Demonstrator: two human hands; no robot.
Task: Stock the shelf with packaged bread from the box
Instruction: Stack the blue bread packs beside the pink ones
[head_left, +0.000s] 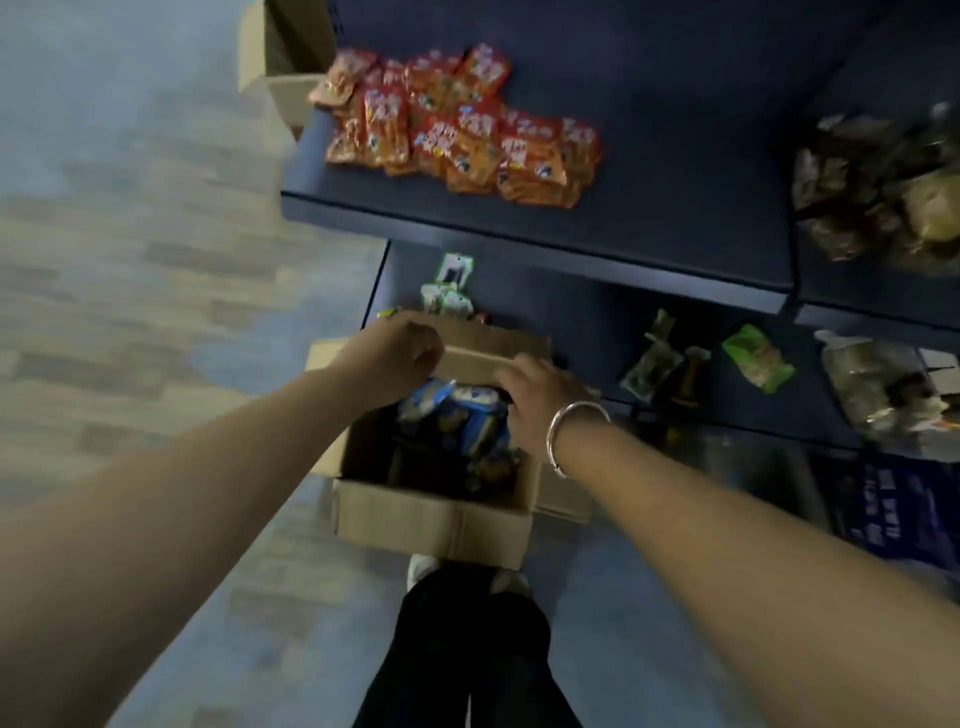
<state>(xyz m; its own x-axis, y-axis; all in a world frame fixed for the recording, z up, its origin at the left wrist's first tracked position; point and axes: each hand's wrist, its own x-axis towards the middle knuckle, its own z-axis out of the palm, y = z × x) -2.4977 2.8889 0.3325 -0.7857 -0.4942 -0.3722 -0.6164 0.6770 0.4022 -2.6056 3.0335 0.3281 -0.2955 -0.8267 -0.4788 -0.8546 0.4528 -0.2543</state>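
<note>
Both hands reach down into the open cardboard box on the floor, directly below the person.

- Left hand: fingers curled in, at the box's far flap. Cannot tell whether it pinches the flap or a pack.
- Right hand: fingers bent down over the blue-and-white bread packs; touching them, grip not confirmed. Bracelet on wrist.
- Bread packs: inside box, under and btwn both hands.
- Dark shelf: beyond the hands, bare area right of the orange snack packs.

Handling (est.): packs look light, soft, film-wrapped, so prob. slippery and crushable. Grip by the pack's sides w/ spread fingers, or by the sealed end; avoid squeezing the middle. Several packs per lift likely OK.
</note>
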